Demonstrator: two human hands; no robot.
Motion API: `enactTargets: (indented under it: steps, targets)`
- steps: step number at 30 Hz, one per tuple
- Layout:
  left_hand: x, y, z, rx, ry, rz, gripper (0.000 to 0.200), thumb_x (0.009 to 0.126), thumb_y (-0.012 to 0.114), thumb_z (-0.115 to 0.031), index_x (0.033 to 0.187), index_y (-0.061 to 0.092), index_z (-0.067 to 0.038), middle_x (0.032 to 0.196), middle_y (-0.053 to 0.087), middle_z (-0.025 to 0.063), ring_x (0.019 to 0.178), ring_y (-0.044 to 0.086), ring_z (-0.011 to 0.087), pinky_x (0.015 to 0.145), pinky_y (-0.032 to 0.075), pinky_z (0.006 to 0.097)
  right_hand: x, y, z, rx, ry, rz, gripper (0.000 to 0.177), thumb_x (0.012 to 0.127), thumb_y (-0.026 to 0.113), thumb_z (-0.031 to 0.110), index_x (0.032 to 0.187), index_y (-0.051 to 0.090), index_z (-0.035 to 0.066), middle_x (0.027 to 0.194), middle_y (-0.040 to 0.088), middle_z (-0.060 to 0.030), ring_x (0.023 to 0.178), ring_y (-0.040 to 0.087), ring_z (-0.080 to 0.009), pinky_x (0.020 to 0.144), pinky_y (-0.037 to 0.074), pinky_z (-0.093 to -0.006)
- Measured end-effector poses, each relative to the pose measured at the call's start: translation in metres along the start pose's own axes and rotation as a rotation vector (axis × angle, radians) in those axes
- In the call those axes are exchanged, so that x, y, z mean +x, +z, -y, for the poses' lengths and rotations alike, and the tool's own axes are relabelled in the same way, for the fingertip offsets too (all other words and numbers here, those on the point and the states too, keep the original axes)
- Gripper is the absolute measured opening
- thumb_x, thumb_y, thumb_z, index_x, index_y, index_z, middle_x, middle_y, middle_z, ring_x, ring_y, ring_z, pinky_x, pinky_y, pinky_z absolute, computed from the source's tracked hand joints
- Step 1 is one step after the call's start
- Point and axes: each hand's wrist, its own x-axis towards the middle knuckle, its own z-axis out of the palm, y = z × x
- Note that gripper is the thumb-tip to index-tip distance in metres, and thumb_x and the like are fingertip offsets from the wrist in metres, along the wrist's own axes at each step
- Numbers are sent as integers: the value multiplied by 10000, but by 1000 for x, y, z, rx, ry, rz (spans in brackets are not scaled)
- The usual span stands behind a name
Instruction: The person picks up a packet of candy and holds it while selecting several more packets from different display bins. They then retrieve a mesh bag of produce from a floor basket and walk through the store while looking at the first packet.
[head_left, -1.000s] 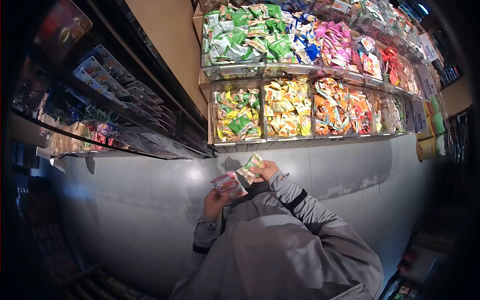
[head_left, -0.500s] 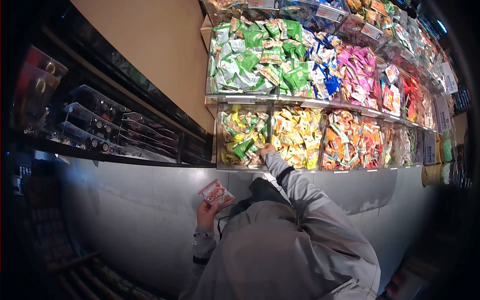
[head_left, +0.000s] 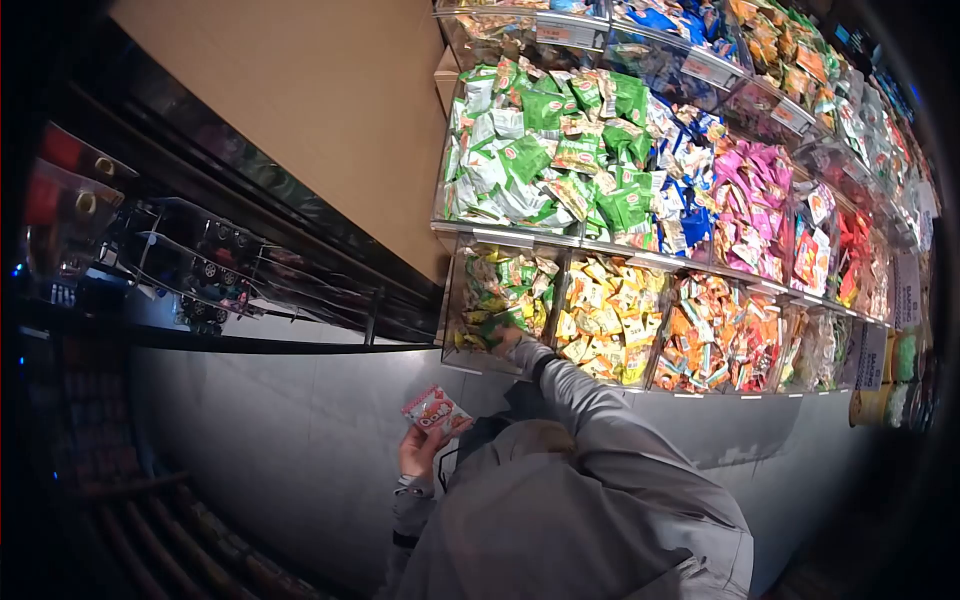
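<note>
1. Left hand [head_left: 416, 454], about 7 o'clock from the right: thumb and fingers closed on the lower edge of a pink-and-white packet [head_left: 437, 411], held over the floor [head_left: 290, 430]. A light edge grip, well away from the bin, suits it best.
2. Right hand [head_left: 511, 338], inside the lower-left bin [head_left: 475, 362], touching green-and-yellow packets [head_left: 512, 282]. Best handling, in my judgement: pinch one packet by its crimped end, lift toward 12 o'clock to clear the front lip, don't rake the heap.
3. Clear divider [head_left: 556, 300] at 2 o'clock of that hand, yellow packets [head_left: 610, 318] beyond at 3; wrist wants room there.
4. Hard to make out: small print on the pink-and-white packet; its lower edge, behind the fingers.
5. Right fingertips hidden among wrappers: cannot tell whether they are apart, together or clamped on one.
6. Far-right bins bend into dark, blurred edge; contents uncertain.
</note>
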Motion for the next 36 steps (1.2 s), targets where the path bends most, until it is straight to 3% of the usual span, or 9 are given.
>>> enactTargets:
  steps: [8,13,17,21,23,25,28,32,36]
  targets:
    - [-5,1,4,-54,18,51,249,787,462,-66,1030,430,-21,995,501,75,881,506,175,728,432,315,-17,-5,29,-128,131,31,376,666,553,226,1019,521,101,980,499,-181,878,495,-305,770,400,-361]
    - [4,-5,10,-25,24,85,269,781,477,-78,1037,423,-15,997,497,79,886,505,182,732,433,315,-23,-29,24,197,107,-243,337,687,533,200,979,531,33,917,543,-143,824,532,-253,737,414,-324]
    - [15,1,-1,16,15,150,280,780,474,-73,1044,415,-1,1006,491,87,885,509,193,747,436,318,-11,-52,21,917,51,-466,303,720,501,66,1022,521,55,832,560,-71,737,514,-122,640,407,-224]
    - [26,7,-9,-1,-6,175,242,778,477,-59,998,444,37,970,507,104,858,517,176,733,444,283,-56,-115,58,596,96,-458,313,685,496,-24,997,505,3,696,539,-37,621,502,-98,595,423,-206]
    - [35,3,-7,3,-35,187,238,777,477,-60,993,441,33,970,505,99,855,516,171,727,445,280,-84,-144,72,906,-174,-712,230,689,494,-17,916,519,8,674,526,-34,626,508,-91,594,425,-201]
    - [45,-3,-5,34,-32,253,266,780,464,-61,1027,417,25,1005,491,115,891,512,205,755,438,299,-112,-191,79,597,-132,-1149,156,656,551,54,810,547,31,673,525,-49,557,484,-109,499,405,-250]
    - [48,3,-13,47,-37,300,265,779,462,-54,1027,417,24,1002,491,111,890,511,202,755,438,297,-148,-270,92,-37,-145,-1355,380,587,628,71,935,481,29,883,498,-101,783,475,-220,672,386,-305]
    - [51,8,-21,44,-22,321,237,771,478,-45,992,445,35,967,503,93,854,512,168,731,447,278,-142,-323,97,-543,-12,-1135,732,514,705,185,1131,336,47,1161,341,-150,1100,288,-316,905,266,-361]
    - [52,5,-24,65,-18,299,239,768,484,-47,989,450,38,970,499,96,852,512,170,732,448,281,-134,-339,100,-744,67,-960,801,502,706,307,1149,322,32,1107,401,-150,1079,313,-306,926,224,-377]
